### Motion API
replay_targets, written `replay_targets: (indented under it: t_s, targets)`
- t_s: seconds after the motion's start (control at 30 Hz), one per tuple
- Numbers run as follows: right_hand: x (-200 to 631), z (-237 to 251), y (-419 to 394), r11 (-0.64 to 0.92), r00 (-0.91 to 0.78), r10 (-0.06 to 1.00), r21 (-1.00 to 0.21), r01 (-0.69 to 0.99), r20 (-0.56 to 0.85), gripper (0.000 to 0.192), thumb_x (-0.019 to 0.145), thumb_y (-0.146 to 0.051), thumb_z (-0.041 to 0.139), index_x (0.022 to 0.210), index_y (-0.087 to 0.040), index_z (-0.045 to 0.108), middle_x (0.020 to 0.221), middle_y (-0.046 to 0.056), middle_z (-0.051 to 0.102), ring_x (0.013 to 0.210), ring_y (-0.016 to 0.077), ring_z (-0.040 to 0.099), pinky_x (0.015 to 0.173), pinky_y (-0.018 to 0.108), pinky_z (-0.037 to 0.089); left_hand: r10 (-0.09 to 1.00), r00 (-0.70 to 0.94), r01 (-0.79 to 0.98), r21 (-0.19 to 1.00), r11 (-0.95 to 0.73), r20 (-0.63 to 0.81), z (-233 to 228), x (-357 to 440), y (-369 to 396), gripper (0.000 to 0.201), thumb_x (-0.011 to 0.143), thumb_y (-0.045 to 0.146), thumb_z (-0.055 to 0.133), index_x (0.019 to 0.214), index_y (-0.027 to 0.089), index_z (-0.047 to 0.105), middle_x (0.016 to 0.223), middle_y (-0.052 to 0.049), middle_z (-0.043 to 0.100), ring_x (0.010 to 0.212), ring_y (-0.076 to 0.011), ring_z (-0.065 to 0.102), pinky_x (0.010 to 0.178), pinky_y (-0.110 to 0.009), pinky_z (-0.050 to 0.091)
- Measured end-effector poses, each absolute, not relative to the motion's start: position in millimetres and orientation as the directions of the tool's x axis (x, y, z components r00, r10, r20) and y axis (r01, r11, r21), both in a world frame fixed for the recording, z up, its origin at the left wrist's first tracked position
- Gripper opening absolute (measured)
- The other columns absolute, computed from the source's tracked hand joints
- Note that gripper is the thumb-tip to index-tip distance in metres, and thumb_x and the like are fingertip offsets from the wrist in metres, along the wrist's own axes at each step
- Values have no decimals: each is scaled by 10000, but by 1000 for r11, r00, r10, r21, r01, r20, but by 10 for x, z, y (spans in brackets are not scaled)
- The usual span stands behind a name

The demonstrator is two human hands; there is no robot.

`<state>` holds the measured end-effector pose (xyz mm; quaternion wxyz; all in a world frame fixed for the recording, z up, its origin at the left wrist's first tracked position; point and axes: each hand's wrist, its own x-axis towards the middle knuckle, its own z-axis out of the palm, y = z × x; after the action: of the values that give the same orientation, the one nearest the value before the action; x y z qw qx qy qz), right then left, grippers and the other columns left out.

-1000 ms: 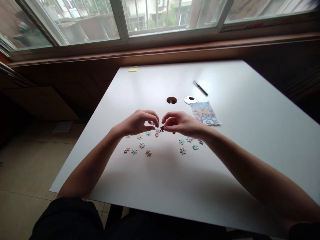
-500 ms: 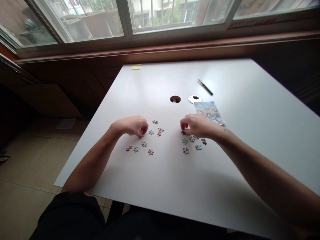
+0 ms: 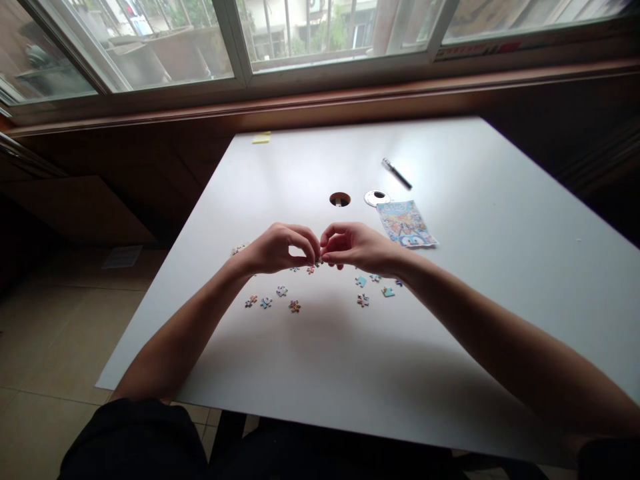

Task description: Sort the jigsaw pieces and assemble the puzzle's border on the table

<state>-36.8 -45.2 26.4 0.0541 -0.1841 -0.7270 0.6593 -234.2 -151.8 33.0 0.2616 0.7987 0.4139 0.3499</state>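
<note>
My left hand [image 3: 290,248] and my right hand [image 3: 353,247] meet fingertip to fingertip just above the white table. Each is closed in a pinch on a small jigsaw puzzle piece, mostly hidden by the fingers. Below my left hand lie several loose pieces, among them a multicoloured piece [image 3: 295,306], a pale blue one [image 3: 266,303] and an orange-toned one [image 3: 251,301]. Others peek out behind its wrist and fingers. Near my right wrist is another loose group, with a teal piece [image 3: 361,282], a green-edged piece [image 3: 388,292] and a dark patterned piece [image 3: 363,300].
A colourful picture sheet [image 3: 406,224] lies beyond my right hand. Behind it are a silver ring-shaped cover [image 3: 377,198], a round hole [image 3: 340,199] in the table [image 3: 320,373] and a black pen [image 3: 397,173]. A yellow sticky note [image 3: 261,137] sits at the far left edge.
My hands have come together from above the two separate groups of pieces, the left moving right and the right moving left. The whole view has shifted slightly.
</note>
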Motion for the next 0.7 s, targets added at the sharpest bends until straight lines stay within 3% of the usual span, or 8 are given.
replay_targets:
  t_s: [0.1,0.17,0.27,0.37,0.53,0.7]
  targets:
    - [-340,294,-395,129,-917,358,-964,234,-175,189,779,-265,718,906,-213,588,810,17,715,685,126,594,636,289,487,844,419,491,698,-521,335,373,-2370,-1535,54,877,172,699,842,184,739,967,-66,740,855,-147,710,780,-271,595]
    - [-273,341,-280,281,-902,392,-910,305,-181,159,781,-259,688,926,-216,636,799,12,707,663,132,586,596,287,461,855,400,554,656,-512,329,446,-2437,-1558,57,869,169,693,893,194,738,1034,-67,736,916,-160,706,825,-291,588]
    - [-125,401,-44,568,-871,438,-682,460,-223,147,750,-226,662,881,-222,728,802,20,714,683,159,616,596,299,449,890,307,691,564,-452,338,566,-2617,-1594,90,873,180,658,915,204,734,1060,-60,729,957,-171,692,862,-312,573]
    - [3,392,116,687,-836,455,-476,549,-307,164,731,-201,644,841,-241,758,809,18,722,709,168,635,620,296,449,926,212,799,491,-348,311,642,-2844,-1628,124,874,190,620,914,204,736,965,-42,737,878,-156,685,812,-293,562]
    - [50,286,88,722,-850,370,-459,517,-375,128,717,-209,654,817,-231,730,824,25,719,699,164,634,582,276,424,993,119,890,442,-114,16,694,-3150,-1704,167,826,240,620,928,212,750,892,-29,743,794,-146,667,689,-255,522]
    - [8,245,2,787,-868,375,-383,483,-325,70,715,-165,631,761,-215,649,763,27,689,656,162,598,555,281,385,943,3,940,322,111,-333,623,-3276,-1735,191,748,317,693,898,219,757,849,-31,732,746,-149,646,604,-231,436]
